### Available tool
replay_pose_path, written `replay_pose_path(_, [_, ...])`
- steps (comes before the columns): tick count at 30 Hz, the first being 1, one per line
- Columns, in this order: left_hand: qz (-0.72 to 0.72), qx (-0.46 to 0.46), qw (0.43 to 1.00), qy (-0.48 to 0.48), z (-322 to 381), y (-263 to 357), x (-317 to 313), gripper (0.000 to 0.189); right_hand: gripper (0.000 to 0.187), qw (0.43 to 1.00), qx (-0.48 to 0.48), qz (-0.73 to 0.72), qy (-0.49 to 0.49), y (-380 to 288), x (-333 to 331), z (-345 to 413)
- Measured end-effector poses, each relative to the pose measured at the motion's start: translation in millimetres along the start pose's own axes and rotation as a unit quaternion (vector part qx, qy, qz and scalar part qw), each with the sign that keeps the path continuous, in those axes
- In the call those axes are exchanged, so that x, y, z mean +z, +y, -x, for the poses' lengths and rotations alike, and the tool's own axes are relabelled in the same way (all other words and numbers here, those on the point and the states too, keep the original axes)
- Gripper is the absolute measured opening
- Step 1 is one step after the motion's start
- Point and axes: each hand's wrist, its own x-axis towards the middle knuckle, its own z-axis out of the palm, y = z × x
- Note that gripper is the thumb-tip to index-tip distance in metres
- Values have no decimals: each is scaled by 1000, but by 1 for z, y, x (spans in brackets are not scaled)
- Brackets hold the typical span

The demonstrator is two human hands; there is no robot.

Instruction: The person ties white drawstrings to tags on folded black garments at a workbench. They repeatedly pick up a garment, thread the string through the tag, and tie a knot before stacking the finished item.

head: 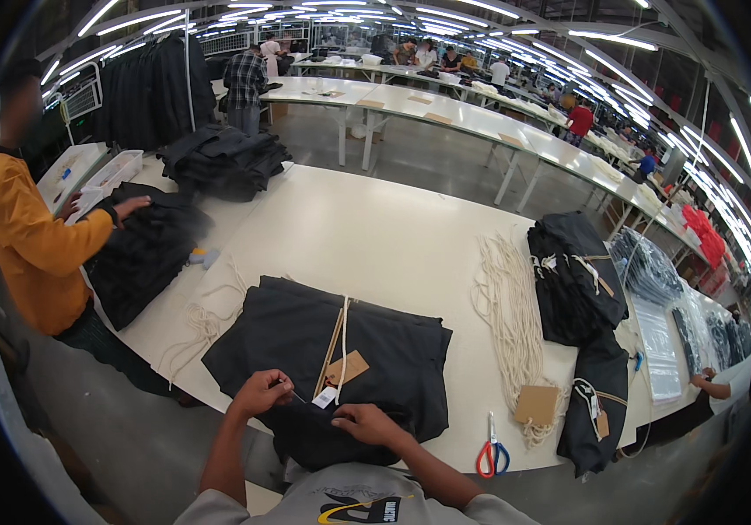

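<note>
Before me on the white table (375,216) lies a stack of folded dark garments (408,354), its near end hanging over the table's front edge. A tan stripe (328,354) and a cream cord (346,321) run down the top garment. Beside them are a brown cardboard hang tag (351,367) and a white label (325,397) that bears print. My left hand (260,394) pinches a thin pale strand, too fine to identify, left of the label. My right hand (370,423) rests on the near dark cloth with curled fingers; whether it grips the fabric is unclear.
Red-and-blue-handled scissors (493,453) and a long bundle of cream cords (510,308) under a cardboard piece (536,405) lie rightward. Tagged folded garments (575,282) are beyond. Leftward are loose cords (201,325), a tagging gun (205,257) and a co-worker (47,243) handling dark garments (145,256).
</note>
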Motion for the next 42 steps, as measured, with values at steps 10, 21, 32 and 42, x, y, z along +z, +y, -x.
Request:
replay_pose_path(10, [242, -7, 956, 166, -3, -52, 9, 12, 29, 991, 69, 110, -29, 9, -13, 16])
replay_pose_path(21, [173, 39, 974, 142, -7, -9, 33, 18, 32, 994, 4, 15, 111, 4, 35, -30])
replay_pose_path(32, [-39, 40, 998, -42, -2, -28, 34, 22, 25, 981, -17, -32, 190, 5, 46, -28])
replay_pose_path(42, [-5, 36, 998, -57, -4, -24, 31, 20, 20, 972, 4, -185, 146, 9, 48, -27])
